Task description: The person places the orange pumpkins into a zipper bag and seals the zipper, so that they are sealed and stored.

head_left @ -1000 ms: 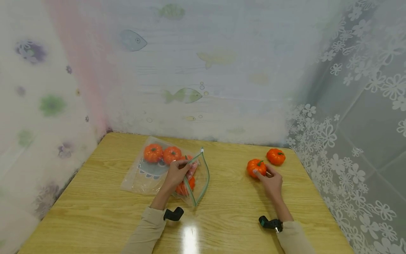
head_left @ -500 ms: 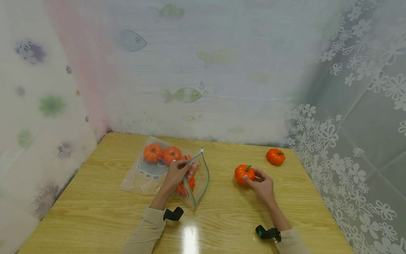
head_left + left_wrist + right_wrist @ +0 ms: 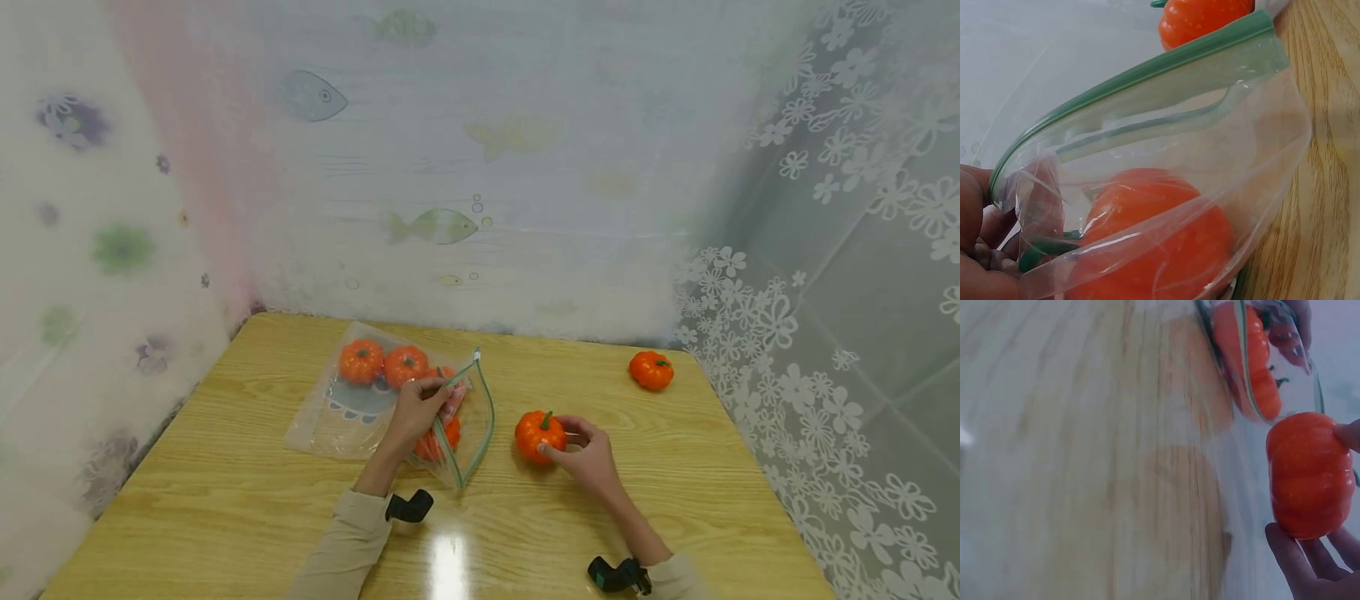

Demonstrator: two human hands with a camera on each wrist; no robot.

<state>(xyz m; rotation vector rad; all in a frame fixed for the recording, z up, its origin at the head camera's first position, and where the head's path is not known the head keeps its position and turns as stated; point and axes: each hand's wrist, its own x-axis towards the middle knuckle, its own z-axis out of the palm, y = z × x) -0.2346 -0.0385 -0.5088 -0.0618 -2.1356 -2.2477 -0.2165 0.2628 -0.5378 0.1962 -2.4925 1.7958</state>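
Note:
A clear zip bag (image 3: pixel 315 425) with a green zip edge lies on its side at the left of the table, its mouth spread toward the right. Inside it are several small orange pumpkins (image 3: pixel 362 362), seen through the plastic. My left hand (image 3: pixel 416 414) pinches the upper side of the bag's mouth; in the left wrist view a pumpkin (image 3: pixel 1154 231) shows just within the opening. Between thumb and fingers my right hand (image 3: pixel 588 458) grips another orange pumpkin (image 3: pixel 538 437) with a green stem, a short way right of the bag's mouth.
One more orange pumpkin (image 3: pixel 652 370) sits near the back right corner of the wooden table (image 3: pixel 720 492). A patterned curtain (image 3: pixel 585 267) stands behind the table's back edge, and others hang at both sides.
My right hand has carried its pumpkin left and toward me, from beside the other loose pumpkin to near the bag's mouth. The left hand and bag have stayed in place.

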